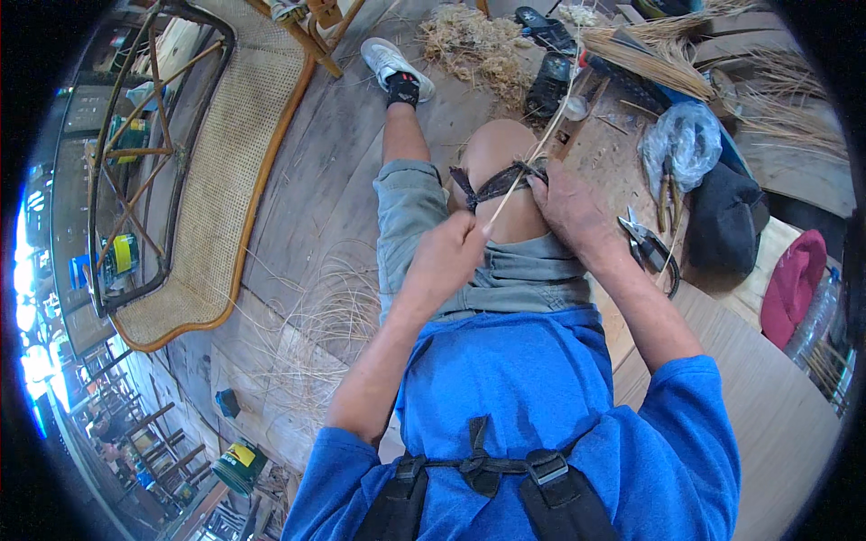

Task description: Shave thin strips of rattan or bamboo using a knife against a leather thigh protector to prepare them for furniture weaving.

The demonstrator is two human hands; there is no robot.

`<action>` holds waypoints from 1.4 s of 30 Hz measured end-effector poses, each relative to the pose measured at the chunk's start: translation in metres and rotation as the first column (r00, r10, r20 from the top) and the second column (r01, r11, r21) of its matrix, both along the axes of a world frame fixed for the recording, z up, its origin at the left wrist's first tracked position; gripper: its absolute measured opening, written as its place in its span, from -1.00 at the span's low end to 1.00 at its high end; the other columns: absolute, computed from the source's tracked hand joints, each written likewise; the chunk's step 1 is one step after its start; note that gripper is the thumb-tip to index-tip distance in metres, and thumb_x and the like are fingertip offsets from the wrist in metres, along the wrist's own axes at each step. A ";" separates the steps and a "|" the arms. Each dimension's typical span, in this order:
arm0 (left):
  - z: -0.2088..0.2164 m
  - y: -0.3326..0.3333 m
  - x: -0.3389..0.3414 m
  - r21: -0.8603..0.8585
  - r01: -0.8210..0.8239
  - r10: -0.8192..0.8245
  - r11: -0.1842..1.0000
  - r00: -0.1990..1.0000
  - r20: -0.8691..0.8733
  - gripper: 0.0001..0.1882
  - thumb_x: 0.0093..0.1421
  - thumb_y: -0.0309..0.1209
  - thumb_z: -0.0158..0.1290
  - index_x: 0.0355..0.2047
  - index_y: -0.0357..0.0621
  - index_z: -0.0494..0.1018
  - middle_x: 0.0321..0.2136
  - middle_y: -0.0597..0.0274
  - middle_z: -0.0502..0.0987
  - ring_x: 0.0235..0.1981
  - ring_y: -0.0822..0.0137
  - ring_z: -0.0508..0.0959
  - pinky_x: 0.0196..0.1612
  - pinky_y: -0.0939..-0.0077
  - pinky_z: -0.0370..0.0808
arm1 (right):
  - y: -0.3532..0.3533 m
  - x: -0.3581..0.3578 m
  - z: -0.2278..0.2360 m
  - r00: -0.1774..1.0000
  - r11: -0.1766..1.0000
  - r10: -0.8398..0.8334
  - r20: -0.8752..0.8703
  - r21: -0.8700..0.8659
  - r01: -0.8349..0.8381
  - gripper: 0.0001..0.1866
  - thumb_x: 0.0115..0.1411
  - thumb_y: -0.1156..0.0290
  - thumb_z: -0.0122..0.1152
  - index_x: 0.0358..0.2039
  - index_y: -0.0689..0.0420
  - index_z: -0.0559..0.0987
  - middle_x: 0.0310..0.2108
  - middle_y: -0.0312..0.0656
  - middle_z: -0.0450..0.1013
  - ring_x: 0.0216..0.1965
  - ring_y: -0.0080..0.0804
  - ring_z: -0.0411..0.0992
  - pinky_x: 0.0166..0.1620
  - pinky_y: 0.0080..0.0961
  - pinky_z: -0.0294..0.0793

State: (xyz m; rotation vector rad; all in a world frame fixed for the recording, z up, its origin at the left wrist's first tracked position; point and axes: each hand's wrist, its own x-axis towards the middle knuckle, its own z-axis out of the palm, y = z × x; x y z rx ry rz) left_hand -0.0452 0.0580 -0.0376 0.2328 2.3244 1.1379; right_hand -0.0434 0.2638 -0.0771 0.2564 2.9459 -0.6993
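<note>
From here I see the left hand [446, 257] curled into a fist around a thin, pale, straw-coloured strand [511, 193], which slants across the bent knee over a knotted black cloth band [492, 187]. The right hand [577, 212] rests against the band at the knee's side, thumb by the strand; I can't tell how tightly its fingers close. Near its wrist lie black-handled metal shears [645, 243], below a crumpled clear plastic bag [681, 144].
</note>
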 end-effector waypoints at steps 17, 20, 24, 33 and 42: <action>-0.035 0.065 -0.035 0.150 -0.040 0.039 0.988 0.999 0.007 -0.61 0.17 -0.23 -0.15 -0.59 -0.37 0.34 -0.72 -0.10 0.30 -0.67 0.18 0.38 -0.55 0.30 0.28 | 0.030 0.006 0.007 0.995 0.996 -0.067 -0.079 -0.059 0.062 -0.63 0.17 0.09 -0.06 -0.35 0.20 0.43 -0.45 0.14 0.43 -0.35 0.14 0.39 -0.30 -0.07 0.36; -0.049 0.055 -0.030 0.080 0.075 -0.059 0.994 0.980 -0.189 -0.62 0.16 -0.24 -0.14 -0.61 -0.34 0.33 -0.75 0.04 0.29 -0.66 0.37 0.33 -0.56 0.35 0.27 | 0.009 0.012 0.006 0.997 0.998 0.056 -0.062 -0.024 -0.057 -0.65 0.18 0.11 -0.07 -0.31 0.17 0.41 -0.46 0.12 0.44 -0.38 0.11 0.41 -0.33 -0.06 0.37; -0.022 -0.024 0.021 0.123 0.118 -0.126 0.985 0.990 0.062 -0.61 0.18 -0.24 -0.16 -0.61 -0.36 0.31 -0.70 -0.12 0.35 -0.65 0.00 0.40 -0.53 0.21 0.29 | 0.002 0.005 0.018 0.992 1.000 -0.019 0.122 0.022 0.016 -0.67 0.19 0.11 -0.11 -0.31 0.14 0.39 -0.48 0.07 0.45 -0.40 0.08 0.42 -0.32 -0.06 0.38; 0.059 -0.199 0.170 -0.094 -0.143 0.171 0.985 0.771 0.614 -0.71 0.13 -0.29 -0.07 -0.64 -0.23 0.32 -0.71 0.15 0.33 -0.69 0.39 0.32 -0.65 0.42 0.25 | 0.001 0.001 0.006 0.992 0.999 0.014 0.123 0.039 -0.019 -0.66 0.18 0.09 -0.12 -0.31 0.13 0.39 -0.48 0.06 0.46 -0.40 0.05 0.44 -0.34 -0.09 0.40; 0.024 -0.101 0.059 -0.137 -0.136 0.142 0.981 0.989 0.032 -0.66 0.14 -0.15 -0.12 -0.38 -0.21 0.39 -0.47 -0.07 0.43 -0.39 -0.02 0.44 -0.32 0.23 0.35 | -0.002 0.011 0.014 0.999 0.999 0.017 0.051 0.044 -0.019 -0.66 0.18 0.10 -0.12 -0.33 0.14 0.40 -0.45 0.06 0.46 -0.36 0.04 0.43 -0.31 -0.12 0.40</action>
